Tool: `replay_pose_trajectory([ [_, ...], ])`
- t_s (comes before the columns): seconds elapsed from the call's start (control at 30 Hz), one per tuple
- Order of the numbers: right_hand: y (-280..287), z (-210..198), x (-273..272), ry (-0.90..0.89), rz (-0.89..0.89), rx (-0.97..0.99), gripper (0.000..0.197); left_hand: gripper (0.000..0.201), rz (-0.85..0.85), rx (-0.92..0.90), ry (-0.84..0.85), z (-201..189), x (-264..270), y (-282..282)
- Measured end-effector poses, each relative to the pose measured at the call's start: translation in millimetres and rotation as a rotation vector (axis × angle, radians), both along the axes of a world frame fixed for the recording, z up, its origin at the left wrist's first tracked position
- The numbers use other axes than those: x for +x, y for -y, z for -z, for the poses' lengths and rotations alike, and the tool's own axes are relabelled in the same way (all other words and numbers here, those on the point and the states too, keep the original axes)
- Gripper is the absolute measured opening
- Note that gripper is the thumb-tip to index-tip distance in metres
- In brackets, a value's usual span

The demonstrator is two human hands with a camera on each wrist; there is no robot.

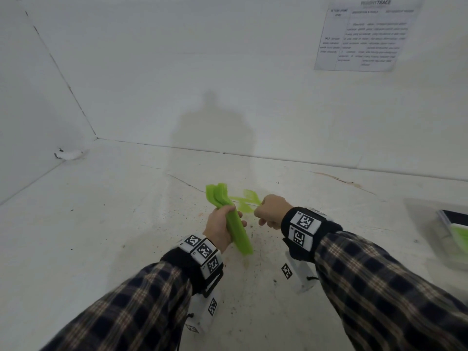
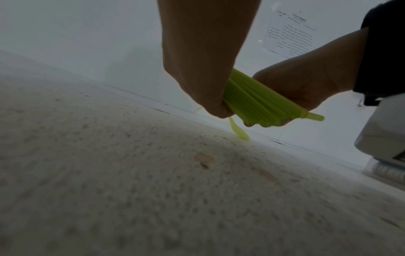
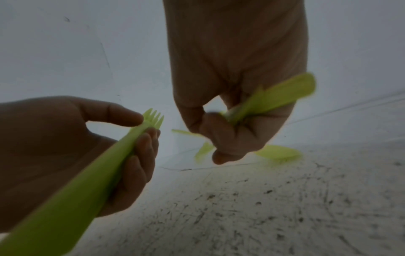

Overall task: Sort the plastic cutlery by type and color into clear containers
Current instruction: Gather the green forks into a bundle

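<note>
Your left hand (image 1: 219, 227) grips green fork stack (image 1: 235, 224); right hand (image 1: 272, 211) clutches blurred green cutlery (image 3: 271, 98); wall sheet (image 1: 367, 34) text unreadable.

2 hands (image 1: 222, 225) in view. 1 bundle of green forks (image 1: 236, 224), fork number uncountable. 1 green piece (image 3: 271, 98), blurred. 1 clear container (image 1: 435, 229), far right. 1 printed sheet (image 1: 367, 34), far wall.

white walls (image 1: 202, 59) meet in a corner at far left, over a white table (image 1: 101, 236) that is speckled and scuffed with dark marks. a printed paper sheet (image 1: 367, 36) hangs on the far wall at upper right. a soft grey shadow (image 1: 210, 127) falls on the far wall. the light is even and dim.
</note>
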State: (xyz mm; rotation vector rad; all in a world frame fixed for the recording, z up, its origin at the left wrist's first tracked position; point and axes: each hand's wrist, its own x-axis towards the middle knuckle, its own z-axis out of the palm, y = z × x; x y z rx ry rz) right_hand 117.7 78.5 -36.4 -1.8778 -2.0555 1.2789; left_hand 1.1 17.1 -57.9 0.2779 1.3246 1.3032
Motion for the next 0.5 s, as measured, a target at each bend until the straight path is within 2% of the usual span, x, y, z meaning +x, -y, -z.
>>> replay_pose_trajectory([
  [0.13,9,-10,6,0.192,-0.225,0.029,0.017,0.014,-0.001,-0.006,0.049,-2,3,5],
  [0.2,12,-13,11,0.276,-0.266,0.021,0.018,0.016,-0.023,-0.006,0.069,-2,4,7],
  [0.27,14,-15,16,0.264,-0.238,-0.024,0.021,0.018,-0.049,-0.004,0.069,-3,5,9],
  [0.33,16,-17,21,0.134,-0.164,-0.058,0.017,0.021,-0.061,0.002,0.064,-3,7,12],
  [0.5,28,-11,16,-0.377,0.152,0.03,0.02,0.023,-0.007,0.02,0.065,-3,11,20],
])
